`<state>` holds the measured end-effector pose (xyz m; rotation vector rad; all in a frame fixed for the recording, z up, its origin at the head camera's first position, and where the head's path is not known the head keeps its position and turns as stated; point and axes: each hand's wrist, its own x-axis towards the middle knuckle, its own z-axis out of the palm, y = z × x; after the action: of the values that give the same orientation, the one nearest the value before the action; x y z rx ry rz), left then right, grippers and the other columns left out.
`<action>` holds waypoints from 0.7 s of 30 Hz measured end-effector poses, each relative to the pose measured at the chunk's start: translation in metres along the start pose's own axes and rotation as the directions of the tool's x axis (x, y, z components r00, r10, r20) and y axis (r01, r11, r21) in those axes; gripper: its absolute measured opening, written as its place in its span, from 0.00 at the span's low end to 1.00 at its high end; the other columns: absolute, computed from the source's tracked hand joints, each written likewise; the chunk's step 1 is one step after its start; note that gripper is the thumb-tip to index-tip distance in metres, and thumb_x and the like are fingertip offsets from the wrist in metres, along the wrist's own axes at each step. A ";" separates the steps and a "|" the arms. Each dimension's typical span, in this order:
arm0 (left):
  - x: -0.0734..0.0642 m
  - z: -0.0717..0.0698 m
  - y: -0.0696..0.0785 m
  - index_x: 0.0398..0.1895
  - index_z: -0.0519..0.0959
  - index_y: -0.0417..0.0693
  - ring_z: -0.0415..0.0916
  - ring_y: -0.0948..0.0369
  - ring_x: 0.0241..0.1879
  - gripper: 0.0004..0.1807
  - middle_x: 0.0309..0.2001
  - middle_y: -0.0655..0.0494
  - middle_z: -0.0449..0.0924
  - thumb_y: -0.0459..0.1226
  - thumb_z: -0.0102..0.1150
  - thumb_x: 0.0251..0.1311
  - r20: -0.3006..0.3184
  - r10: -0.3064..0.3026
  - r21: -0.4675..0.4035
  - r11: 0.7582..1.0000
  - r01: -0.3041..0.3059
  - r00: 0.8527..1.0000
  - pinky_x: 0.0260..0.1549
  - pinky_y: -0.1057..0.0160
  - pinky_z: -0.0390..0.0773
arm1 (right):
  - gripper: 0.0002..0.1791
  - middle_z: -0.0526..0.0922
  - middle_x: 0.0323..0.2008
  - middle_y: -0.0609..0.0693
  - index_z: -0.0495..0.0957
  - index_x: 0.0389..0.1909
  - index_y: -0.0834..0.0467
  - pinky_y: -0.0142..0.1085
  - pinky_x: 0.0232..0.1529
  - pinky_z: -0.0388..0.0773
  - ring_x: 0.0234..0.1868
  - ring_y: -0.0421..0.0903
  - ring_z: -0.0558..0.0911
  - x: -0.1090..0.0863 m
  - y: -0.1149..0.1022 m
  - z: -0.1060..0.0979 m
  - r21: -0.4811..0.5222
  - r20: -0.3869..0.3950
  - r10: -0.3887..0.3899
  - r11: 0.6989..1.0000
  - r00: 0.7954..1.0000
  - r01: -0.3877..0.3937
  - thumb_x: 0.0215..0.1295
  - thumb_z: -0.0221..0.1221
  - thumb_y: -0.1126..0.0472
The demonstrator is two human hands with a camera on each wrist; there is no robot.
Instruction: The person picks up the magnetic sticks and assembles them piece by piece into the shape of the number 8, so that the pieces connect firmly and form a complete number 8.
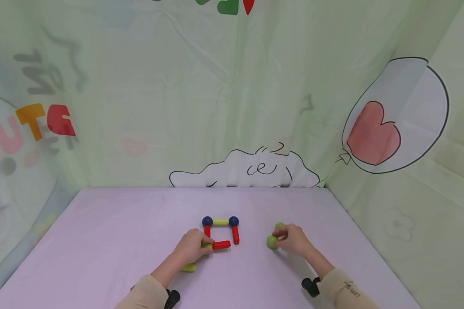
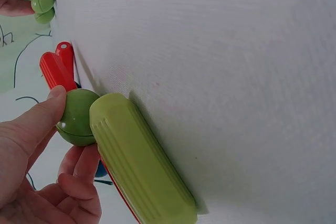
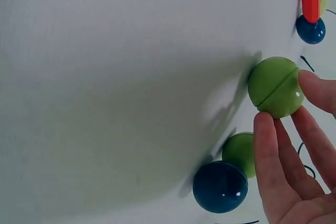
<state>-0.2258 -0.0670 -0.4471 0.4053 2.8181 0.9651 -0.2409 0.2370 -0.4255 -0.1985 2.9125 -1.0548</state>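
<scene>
My left hand (image 1: 192, 246) pinches a green ball (image 2: 77, 117) between thumb and fingers, low over the table. A thick green rod (image 2: 144, 161) meets that ball on its near side, and a red rod (image 1: 221, 245) reaches right from it. Just beyond, two dark blue balls (image 1: 233, 221) are joined by a yellow-green rod (image 1: 220, 222), with red rods (image 1: 236, 235) running from them toward me. On the right, thumb and fingertips of my right hand (image 1: 294, 239) grip another green ball (image 3: 275, 87). Close to it lie a further green ball (image 3: 239, 153) and a dark blue ball (image 3: 220, 187).
The pale lilac table (image 1: 139, 214) ends at a printed curtain (image 1: 158, 107) along the back. More curtain hangs at both sides. A black wrist strap piece (image 1: 311, 286) sits on the right wrist, by the sleeve (image 1: 348, 289).
</scene>
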 end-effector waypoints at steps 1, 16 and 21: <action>0.000 0.000 0.000 0.42 0.83 0.48 0.63 0.61 0.31 0.15 0.27 0.56 0.70 0.36 0.67 0.48 0.000 0.000 -0.001 1.000 0.000 1.000 0.25 0.67 0.65 | 0.13 0.82 0.30 0.53 0.81 0.31 0.65 0.35 0.30 0.75 0.30 0.45 0.78 0.000 0.000 0.001 0.009 0.001 0.011 1.000 1.000 -0.011 0.41 0.69 0.70; 0.000 -0.001 0.002 0.41 0.84 0.47 0.63 0.61 0.29 0.14 0.27 0.56 0.69 0.36 0.67 0.49 0.007 0.038 0.046 0.998 -0.038 0.999 0.24 0.67 0.65 | 0.12 0.78 0.27 0.48 0.78 0.29 0.60 0.35 0.29 0.76 0.30 0.44 0.77 0.000 -0.015 0.025 0.065 0.102 0.024 0.997 0.994 -0.031 0.43 0.70 0.65; 0.001 0.000 0.002 0.41 0.84 0.48 0.63 0.61 0.29 0.13 0.27 0.55 0.68 0.36 0.66 0.49 0.007 0.036 0.062 0.997 -0.036 0.999 0.24 0.67 0.65 | 0.12 0.78 0.28 0.47 0.78 0.30 0.59 0.34 0.29 0.76 0.30 0.43 0.76 0.001 -0.022 0.033 0.082 0.137 0.016 0.996 0.990 -0.027 0.44 0.70 0.63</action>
<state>-0.2261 -0.0646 -0.4459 0.4665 2.8509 0.8831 -0.2365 0.1989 -0.4370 -0.2263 2.7377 -1.1106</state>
